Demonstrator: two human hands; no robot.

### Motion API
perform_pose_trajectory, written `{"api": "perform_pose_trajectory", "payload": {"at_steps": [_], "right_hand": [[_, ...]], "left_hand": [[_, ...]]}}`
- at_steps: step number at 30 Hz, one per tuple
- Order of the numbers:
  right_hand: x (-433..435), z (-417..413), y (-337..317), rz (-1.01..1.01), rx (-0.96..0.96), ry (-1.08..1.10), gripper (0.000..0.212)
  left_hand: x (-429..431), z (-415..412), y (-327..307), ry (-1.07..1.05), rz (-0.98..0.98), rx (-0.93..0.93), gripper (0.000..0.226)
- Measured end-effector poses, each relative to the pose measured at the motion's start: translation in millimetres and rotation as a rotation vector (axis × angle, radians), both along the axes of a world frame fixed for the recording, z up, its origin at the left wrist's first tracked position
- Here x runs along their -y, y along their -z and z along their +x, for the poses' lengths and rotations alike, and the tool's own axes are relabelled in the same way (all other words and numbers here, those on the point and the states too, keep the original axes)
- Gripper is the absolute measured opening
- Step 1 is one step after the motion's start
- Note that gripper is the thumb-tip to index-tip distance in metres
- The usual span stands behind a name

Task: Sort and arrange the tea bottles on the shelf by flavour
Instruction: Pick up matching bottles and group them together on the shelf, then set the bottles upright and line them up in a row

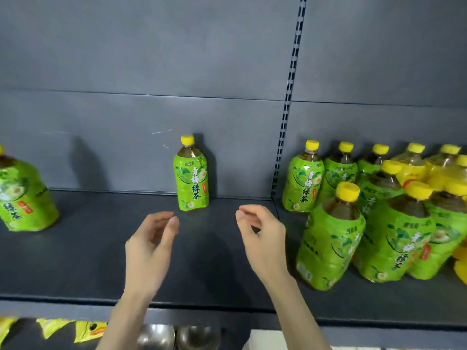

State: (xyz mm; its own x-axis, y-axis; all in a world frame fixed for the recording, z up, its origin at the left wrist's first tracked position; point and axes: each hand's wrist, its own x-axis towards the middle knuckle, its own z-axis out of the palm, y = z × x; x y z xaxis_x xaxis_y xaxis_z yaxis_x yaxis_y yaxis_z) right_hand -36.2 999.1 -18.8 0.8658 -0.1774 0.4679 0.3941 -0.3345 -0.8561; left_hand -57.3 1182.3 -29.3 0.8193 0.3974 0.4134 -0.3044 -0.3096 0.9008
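One green-labelled, yellow-capped tea bottle [191, 174] stands upright beyond both empty hands.

Matt, seemingly metal shelf [75, 248]; glossy plastic-wrapped tea bottles [191, 178].

Two hands over the shelf [88, 248]: the left hand [149, 251] and the right hand [262, 243], both empty. One green bottle [191, 178] stands alone at the back wall, one more green bottle [22, 195] sits at the far left edge. On the right, a crowd of green bottles [331, 246], at least six with green labels showing (those at the back overlap, so the count is rough), plus a few yellow-labelled bottles [412, 168], number unclear. Below the shelf, two metal bowls [155, 335].
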Motion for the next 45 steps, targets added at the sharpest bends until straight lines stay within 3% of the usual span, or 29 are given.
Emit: {"api": "perform_pose_trajectory", "payload": {"at_steps": [8, 15, 19, 25, 29, 33, 40, 45], "right_hand": [[-70, 105, 1, 0.083, -0.104, -0.026, 0.018], [-102, 177, 12, 0.135, -0.321, -0.179, 0.067], [-115, 189, 24, 0.165, -0.326, -0.186, 0.061], [-140, 172, 28, 0.107, -0.375, -0.158, 0.047], [-175, 153, 34, 0.145, -0.350, -0.182, 0.071], [-219, 124, 35, 0.294, -0.367, -0.298, 0.058], [-301, 86, 48, 0.390, -0.262, -0.145, 0.049], [-326, 62, 48, 0.375, -0.247, -0.011, 0.055]], "left_hand": [[-54, 118, 4, 0.077, -0.016, -0.061, 0.004], [-65, 191, -3, 0.256, -0.079, -0.167, 0.039], [-72, 207, 1, 0.460, -0.177, -0.190, 0.033], [-104, 191, 5, 0.590, -0.226, -0.161, 0.046], [-137, 167, 5, 0.575, -0.254, -0.134, 0.045], [-176, 140, 7, 0.540, -0.259, -0.118, 0.036], [-254, 91, 32, 0.438, -0.153, -0.137, 0.027], [-300, 56, 48, 0.200, -0.148, -0.095, 0.021]]}}
